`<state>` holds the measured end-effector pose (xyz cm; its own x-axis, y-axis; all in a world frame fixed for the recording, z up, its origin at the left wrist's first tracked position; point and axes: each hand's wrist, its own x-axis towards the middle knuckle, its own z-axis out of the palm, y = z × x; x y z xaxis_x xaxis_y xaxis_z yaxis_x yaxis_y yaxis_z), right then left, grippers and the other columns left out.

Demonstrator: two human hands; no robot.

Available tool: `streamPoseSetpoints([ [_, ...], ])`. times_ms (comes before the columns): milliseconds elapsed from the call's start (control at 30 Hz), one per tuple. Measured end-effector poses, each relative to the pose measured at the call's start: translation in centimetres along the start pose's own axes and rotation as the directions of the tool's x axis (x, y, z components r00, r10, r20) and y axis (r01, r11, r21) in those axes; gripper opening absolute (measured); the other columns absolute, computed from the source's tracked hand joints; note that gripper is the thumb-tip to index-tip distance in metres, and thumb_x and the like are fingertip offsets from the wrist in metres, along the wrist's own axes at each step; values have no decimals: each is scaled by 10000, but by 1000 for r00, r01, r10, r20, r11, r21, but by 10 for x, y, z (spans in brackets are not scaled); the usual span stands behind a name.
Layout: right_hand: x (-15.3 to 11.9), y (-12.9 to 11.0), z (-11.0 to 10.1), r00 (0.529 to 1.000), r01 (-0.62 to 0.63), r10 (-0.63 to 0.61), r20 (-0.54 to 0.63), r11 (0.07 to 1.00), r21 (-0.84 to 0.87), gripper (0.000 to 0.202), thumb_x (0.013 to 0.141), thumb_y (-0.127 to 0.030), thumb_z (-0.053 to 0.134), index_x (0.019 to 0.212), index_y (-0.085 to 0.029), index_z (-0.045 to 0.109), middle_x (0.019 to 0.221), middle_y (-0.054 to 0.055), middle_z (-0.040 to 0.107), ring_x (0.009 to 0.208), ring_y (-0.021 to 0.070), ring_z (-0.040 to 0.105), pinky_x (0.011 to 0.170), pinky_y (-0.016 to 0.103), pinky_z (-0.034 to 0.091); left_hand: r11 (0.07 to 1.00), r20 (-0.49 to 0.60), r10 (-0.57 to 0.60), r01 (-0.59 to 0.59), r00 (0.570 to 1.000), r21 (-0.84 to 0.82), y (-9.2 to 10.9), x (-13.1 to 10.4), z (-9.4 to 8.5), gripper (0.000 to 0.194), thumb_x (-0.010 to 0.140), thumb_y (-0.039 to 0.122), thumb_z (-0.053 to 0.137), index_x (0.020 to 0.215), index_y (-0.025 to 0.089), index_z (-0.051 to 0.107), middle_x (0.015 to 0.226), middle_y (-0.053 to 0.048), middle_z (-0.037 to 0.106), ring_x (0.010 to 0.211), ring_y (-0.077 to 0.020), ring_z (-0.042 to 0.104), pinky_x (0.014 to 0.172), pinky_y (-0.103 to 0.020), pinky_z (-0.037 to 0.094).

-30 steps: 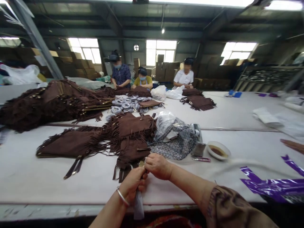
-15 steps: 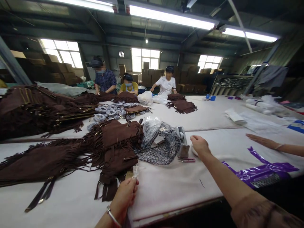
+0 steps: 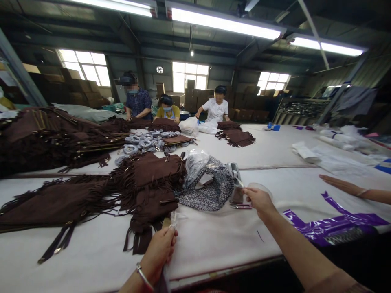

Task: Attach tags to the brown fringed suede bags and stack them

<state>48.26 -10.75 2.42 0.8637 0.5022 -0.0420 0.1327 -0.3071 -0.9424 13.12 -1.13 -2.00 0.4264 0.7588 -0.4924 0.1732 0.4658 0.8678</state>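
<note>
With the left hand [image 3: 162,244] closed on the clear plastic [image 3: 174,219], gently steady the slim white stick [image 3: 239,182] pinched in the right hand [image 3: 259,199].

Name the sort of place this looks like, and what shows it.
Probably a workshop that makes or packs bags: brown fringed bags lie in numbers on a long white table, and stacked cardboard boxes stand along the back wall.
</note>
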Motion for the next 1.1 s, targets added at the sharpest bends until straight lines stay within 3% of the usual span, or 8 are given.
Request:
streamPoseSetpoints([
  [133,-12,12,9,996,-37,41,82,998,-51,293,699,-401,585,781,-130,660,736,85,695,411,92,467,355,218,254,1000,-1,15,-15,1000,-5,1,0,2,392,681,569,559,755,189,496,529,98,357,368,-37,251,356,-178,170],
  [333,2,8,-4,994,53,-21,107,950,-307,94,596,-205,612,505,-184,626,521,32,609,537,162,537,485,253,350,1000,-28,24,-23,999,12,-4,1,2,300,762,495,477,757,195,479,515,94,347,361,-52,256,352,-188,174],
  [433,-18,8,-5,962,152,-42,271,904,-399,78,615,-220,627,574,-191,687,554,35,633,554,175,536,519,273,367,997,-58,50,-46,997,55,-6,-2,2,220,802,404,432,760,194,481,507,89,339,358,-62,267,363,-198,183],
  [500,-45,5,6,858,246,-28,513,899,-362,178,697,-312,604,726,-182,722,623,34,660,535,163,524,515,275,380,990,-84,79,-69,993,122,-7,-2,3,202,820,357,399,751,191,489,504,77,359,359,-71,289,379,-210,221],
  [567,-77,-4,27,688,305,-31,725,919,-250,259,759,-358,559,849,-175,718,699,33,676,572,153,539,542,263,407,979,-115,109,-86,987,186,-9,0,4,209,829,328,390,728,188,508,492,64,381,371,-84,326,409,-225,268],
  [700,-127,-33,92,470,370,-90,878,923,-104,257,798,-358,533,771,-166,701,678,18,660,604,134,542,573,239,403,939,-160,194,-136,968,317,-11,3,1,256,824,315,454,659,168,583,491,5,481,488,-135,469,512,-257,338],
  [900,-147,-50,170,513,375,-62,856,914,-158,301,769,-344,570,529,-164,600,462,-27,531,455,89,423,468,223,299,823,-153,363,-239,919,515,-6,-9,-9,290,854,305,481,672,156,651,664,-76,636,676,-185,560,667,-294,369],
  [1100,-150,-52,189,539,329,42,841,909,-256,243,703,-287,624,496,-162,600,440,-24,542,449,86,451,467,213,327,637,-83,485,-287,870,716,-9,-15,-10,331,913,250,378,807,146,674,773,-126,671,713,-211,601,670,-311,388],
])
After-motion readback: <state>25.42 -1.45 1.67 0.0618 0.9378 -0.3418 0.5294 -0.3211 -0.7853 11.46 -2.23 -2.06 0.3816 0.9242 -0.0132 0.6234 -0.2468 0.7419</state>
